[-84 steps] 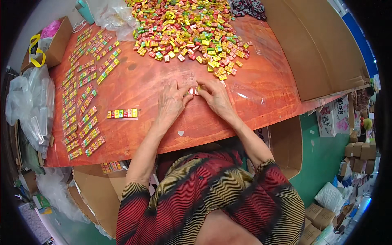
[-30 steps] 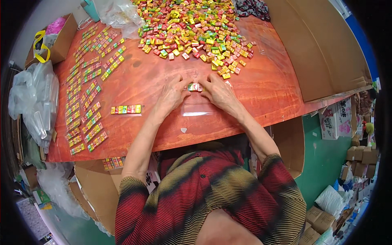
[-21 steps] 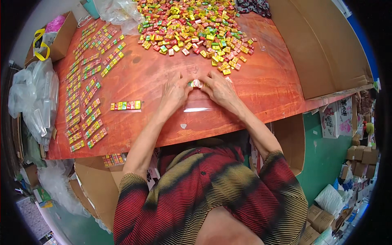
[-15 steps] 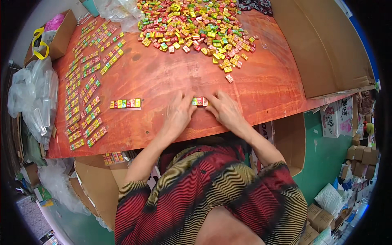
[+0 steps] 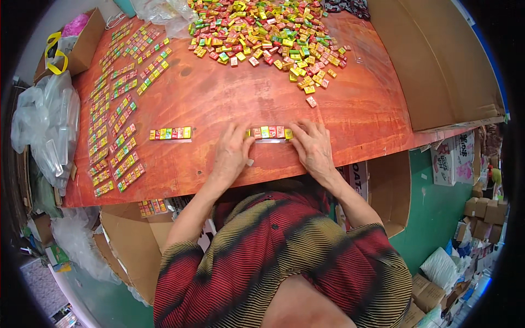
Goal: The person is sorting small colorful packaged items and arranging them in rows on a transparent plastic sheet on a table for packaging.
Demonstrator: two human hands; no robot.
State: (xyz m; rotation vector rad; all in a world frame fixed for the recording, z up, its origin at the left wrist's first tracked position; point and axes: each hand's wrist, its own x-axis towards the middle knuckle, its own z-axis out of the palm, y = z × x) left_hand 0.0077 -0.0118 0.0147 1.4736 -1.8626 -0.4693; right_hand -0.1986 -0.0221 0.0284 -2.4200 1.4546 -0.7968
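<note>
A short row of small red, yellow and green boxes (image 5: pixel 269 132) lies before me on the table, with a clear edge showing along its near side. My left hand (image 5: pixel 234 148) grips its left end, the fingers bent and close together. At the right end, my right hand (image 5: pixel 314 146) has thumb and fingertips pressed against the last yellow box. The outer ends of the row are partly hidden by my fingers. To the left lies a finished-looking matching row (image 5: pixel 170 134) on a clear strip. One loose box (image 5: pixel 311 101) sits beyond my right hand.
A big heap of small coloured boxes (image 5: pixel 268 38) covers the far middle of the red table (image 5: pixel 213 98). Many rows of boxes (image 5: pixel 123 147) line the left side. A cardboard carton (image 5: pixel 437 65) stands at the right; clear plastic bags (image 5: pixel 46 126) hang at the left edge.
My hands have moved apart, and more of the row shows between them. The right hand has shifted right along it, the left slightly left. The view has shifted slightly.
</note>
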